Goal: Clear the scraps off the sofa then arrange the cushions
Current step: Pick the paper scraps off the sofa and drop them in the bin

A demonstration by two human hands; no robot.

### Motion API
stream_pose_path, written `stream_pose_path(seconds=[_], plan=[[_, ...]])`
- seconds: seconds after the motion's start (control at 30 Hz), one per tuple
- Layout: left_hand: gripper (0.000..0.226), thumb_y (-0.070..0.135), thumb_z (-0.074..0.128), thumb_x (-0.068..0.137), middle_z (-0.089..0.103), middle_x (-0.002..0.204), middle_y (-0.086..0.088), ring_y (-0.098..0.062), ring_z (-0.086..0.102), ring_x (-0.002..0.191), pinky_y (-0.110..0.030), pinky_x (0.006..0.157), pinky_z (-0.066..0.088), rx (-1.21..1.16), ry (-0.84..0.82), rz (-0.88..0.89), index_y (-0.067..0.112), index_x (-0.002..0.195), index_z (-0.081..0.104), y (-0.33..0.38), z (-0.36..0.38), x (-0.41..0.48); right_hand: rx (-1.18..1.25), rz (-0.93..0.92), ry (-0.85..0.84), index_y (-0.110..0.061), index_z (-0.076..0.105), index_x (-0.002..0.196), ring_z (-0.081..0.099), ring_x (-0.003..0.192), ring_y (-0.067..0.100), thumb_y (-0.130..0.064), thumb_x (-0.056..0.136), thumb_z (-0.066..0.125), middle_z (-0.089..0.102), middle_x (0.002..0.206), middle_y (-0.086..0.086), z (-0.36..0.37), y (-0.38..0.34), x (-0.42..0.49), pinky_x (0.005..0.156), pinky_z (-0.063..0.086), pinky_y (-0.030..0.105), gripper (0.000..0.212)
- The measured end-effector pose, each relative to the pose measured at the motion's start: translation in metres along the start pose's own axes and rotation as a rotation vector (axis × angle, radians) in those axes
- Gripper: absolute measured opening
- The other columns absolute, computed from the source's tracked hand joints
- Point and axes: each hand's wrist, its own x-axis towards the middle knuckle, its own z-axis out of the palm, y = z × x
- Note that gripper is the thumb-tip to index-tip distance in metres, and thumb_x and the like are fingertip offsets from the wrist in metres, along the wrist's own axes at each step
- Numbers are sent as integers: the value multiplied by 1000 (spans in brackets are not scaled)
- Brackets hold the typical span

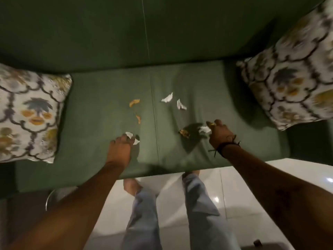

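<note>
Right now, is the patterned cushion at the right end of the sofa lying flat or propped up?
Propped up. The right cushion leans tilted into the corner of the green sofa, its lower edge on the seat and its top rising against the backrest.

The floor (252,192) is glossy white tile, throwing back bright spots of light. The light is dim and warm overall. At lower left, beside the floor, a curved metal rim (48,199) edges something dark; what it belongs to is unclear.
</note>
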Motion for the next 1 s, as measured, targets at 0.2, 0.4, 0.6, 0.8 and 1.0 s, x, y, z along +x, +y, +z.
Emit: stream_pose_path(seconds=[0.2,0.4,0.6,0.8,1.0], plan=[[46,-3,73,80,61,120,-27,-47,61,105,-46,90,54,-169,169,96,8,123,63,-4,57,49,212,85,108,-10,67,111,56,101,41,-22,90,61,54,116,19,62,3,43,89,50,44,25],[19,1,69,81,67,97,-20,-41,67,85,-44,68,59,-349,329,27,8,98,75,-1,68,42,306,-15,218,-3,72,99,58,100,42,-11,90,61,62,111,23,72,-3,33,87,52,46,17],[8,12,76,83,64,113,-16,-34,57,106,-36,86,48,-714,546,-235,7,88,78,19,41,66,439,-198,275,2,66,104,58,100,45,-9,82,73,60,116,26,71,-52,25,86,52,47,26],[10,10,73,84,62,107,-19,-33,62,99,-35,82,52,-999,543,-430,1,89,76,28,14,114,177,-133,109,-2,71,103,61,96,41,-9,88,62,62,110,23,80,-69,38,83,53,40,20],[3,0,70,83,70,92,-21,-34,66,84,-36,73,51,-1076,544,-449,0,81,72,32,16,131,683,41,267,-7,53,127,63,76,24,2,79,68,66,74,-1,44,-83,61,79,54,34,51]])
